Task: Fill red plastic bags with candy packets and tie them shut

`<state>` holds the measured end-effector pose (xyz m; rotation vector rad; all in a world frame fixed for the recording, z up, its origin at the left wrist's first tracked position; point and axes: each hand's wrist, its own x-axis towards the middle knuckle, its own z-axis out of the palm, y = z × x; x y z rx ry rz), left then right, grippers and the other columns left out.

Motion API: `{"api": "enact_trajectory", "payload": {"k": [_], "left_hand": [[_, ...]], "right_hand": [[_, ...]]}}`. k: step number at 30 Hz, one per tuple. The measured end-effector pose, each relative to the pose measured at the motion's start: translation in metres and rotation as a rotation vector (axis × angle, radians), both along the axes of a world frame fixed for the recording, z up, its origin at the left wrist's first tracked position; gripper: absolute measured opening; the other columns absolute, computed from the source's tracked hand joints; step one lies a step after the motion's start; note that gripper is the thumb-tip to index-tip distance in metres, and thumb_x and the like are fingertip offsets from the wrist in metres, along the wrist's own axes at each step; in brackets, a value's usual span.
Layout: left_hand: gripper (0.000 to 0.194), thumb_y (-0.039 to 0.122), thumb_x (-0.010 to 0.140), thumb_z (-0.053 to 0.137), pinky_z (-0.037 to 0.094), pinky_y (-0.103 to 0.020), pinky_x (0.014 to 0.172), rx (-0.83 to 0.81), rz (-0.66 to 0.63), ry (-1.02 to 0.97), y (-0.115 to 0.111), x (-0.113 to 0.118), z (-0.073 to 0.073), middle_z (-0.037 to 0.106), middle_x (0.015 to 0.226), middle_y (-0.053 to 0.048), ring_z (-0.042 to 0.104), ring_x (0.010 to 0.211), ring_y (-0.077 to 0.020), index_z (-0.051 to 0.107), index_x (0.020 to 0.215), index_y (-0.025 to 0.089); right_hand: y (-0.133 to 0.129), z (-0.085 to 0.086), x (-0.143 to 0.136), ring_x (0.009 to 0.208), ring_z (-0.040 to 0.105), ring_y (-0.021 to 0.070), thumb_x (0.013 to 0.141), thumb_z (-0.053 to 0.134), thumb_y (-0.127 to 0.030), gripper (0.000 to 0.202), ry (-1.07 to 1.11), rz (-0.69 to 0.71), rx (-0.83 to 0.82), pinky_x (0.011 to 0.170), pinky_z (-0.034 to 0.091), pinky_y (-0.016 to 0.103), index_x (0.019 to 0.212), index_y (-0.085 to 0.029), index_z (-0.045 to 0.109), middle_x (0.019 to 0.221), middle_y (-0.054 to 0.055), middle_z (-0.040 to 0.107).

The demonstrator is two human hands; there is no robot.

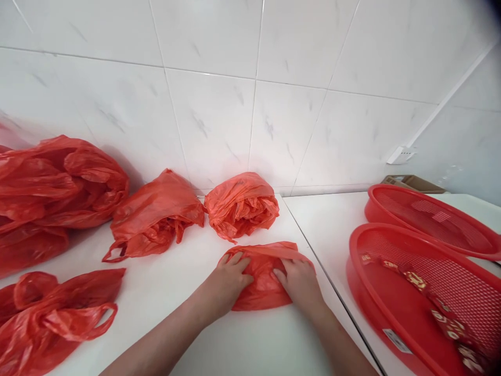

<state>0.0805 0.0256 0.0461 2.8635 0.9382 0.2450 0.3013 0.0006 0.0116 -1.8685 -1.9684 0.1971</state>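
Free tabletop [250, 347] before bag [263, 282]; baskets [364, 290] rightward

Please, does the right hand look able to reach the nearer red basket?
Probably yes. The right hand rests on a red bag; between it and the nearer red basket I see only white tabletop and a dark seam. It would likely have to leave the bag.

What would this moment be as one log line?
left hand: on red plastic bag | right hand: on same bag | beyond: bundled red bag | right: red basket holding packets
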Motion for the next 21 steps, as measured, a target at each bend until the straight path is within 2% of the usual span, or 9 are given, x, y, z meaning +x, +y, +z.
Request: {"api": "enact_trajectory", "payload": {"k": [2,4,6,8,10,12,16,19,21], "left_hand": [[0.03,0.002,0.075,0.049,0.04,-0.047,0.097,0.053,-0.012,-0.105,-0.001,-0.005,-0.006,0.055,0.127,-0.01,0.047,0.121,-0.03,0.066,0.089,0.023],[0.028,0.007,0.084,0.045,0.041,-0.045,0.098,0.155,0.033,-0.252,-0.003,-0.01,-0.016,0.052,0.131,-0.009,0.045,0.123,-0.0275,0.063,0.097,0.024],[0.03,0.016,0.085,0.05,0.038,-0.049,0.1,0.306,0.174,-0.426,-0.004,-0.015,-0.028,0.046,0.136,-0.01,0.041,0.126,-0.0301,0.057,0.112,0.026],[0.036,0.026,0.086,0.054,0.036,-0.053,0.101,0.339,0.305,-0.557,-0.004,-0.02,-0.04,0.04,0.14,-0.011,0.037,0.129,-0.0325,0.05,0.121,0.027],[0.044,0.039,0.085,0.053,0.036,-0.055,0.101,0.267,0.411,-0.632,-0.001,-0.024,-0.048,0.038,0.14,-0.013,0.037,0.129,-0.0342,0.044,0.127,0.026],[0.051,0.048,0.085,0.049,0.039,-0.055,0.097,0.127,0.515,-0.646,0.003,-0.027,-0.052,0.045,0.134,-0.014,0.044,0.123,-0.0344,0.042,0.129,0.024],[0.057,0.054,0.084,0.042,0.037,-0.053,0.097,-0.139,0.659,-0.523,0.005,-0.027,-0.049,0.059,0.118,-0.012,0.054,0.109,-0.0313,0.041,0.13,0.02],[0.058,0.054,0.083,0.04,0.025,-0.056,0.105,-0.176,0.642,-0.455,0.004,-0.025,-0.047,0.061,0.116,-0.011,0.055,0.106,-0.0299,0.04,0.13,0.019],[0.057,0.055,0.083,0.04,0.025,-0.055,0.104,-0.181,0.632,-0.45,0.003,-0.025,-0.047,0.062,0.115,-0.01,0.056,0.102,-0.0292,0.041,0.128,0.02]], "right_hand": [[0.001,0.0,0.004,0.103,0.057,0.0285,0.082,0.054,-0.026,0.036,-0.001,-0.009,0.002,0.092,0.041,0.044,0.117,-0.018,0.061,0.108,0.012,0.066],[-0.002,0.002,0.005,0.111,0.053,0.0282,0.08,0.057,-0.025,0.042,-0.007,-0.015,0.007,0.097,0.038,0.043,0.121,-0.018,0.058,0.118,0.012,0.061],[-0.007,0.005,0.003,0.116,0.05,0.0268,0.079,0.058,-0.024,0.047,-0.012,-0.013,0.011,0.1,0.037,0.041,0.126,-0.02,0.054,0.125,0.01,0.057],[-0.016,0.008,0.001,0.119,0.048,0.0243,0.081,0.057,-0.024,0.048,-0.017,-0.008,0.011,0.101,0.039,0.037,0.128,-0.022,0.052,0.129,0.008,0.054],[-0.028,0.012,0.0,0.123,0.045,0.0226,0.083,0.054,-0.025,0.046,-0.005,0.007,0.02,0.102,0.04,0.036,0.129,-0.023,0.051,0.135,0.007,0.049],[-0.044,0.018,0.001,0.127,0.043,0.0227,0.085,0.051,-0.025,0.041,0.039,0.049,0.054,0.102,0.041,0.038,0.126,-0.025,0.053,0.139,0.007,0.044],[-0.079,0.041,0.02,0.124,0.046,0.023,0.087,0.049,-0.025,0.031,0.086,0.082,0.177,0.098,0.046,0.039,0.117,-0.026,0.059,0.136,0.008,0.047],[-0.096,0.066,0.06,0.117,0.052,0.0225,0.088,0.049,-0.026,0.027,0.013,-0.063,0.263,0.096,0.047,0.039,0.112,-0.026,0.061,0.13,0.009,0.051],[-0.101,0.079,0.101,0.12,0.049,0.0247,0.087,0.051,-0.032,0.028,-0.038,-0.211,0.262,0.098,0.044,0.042,0.112,-0.025,0.061,0.129,0.009,0.051]]}}
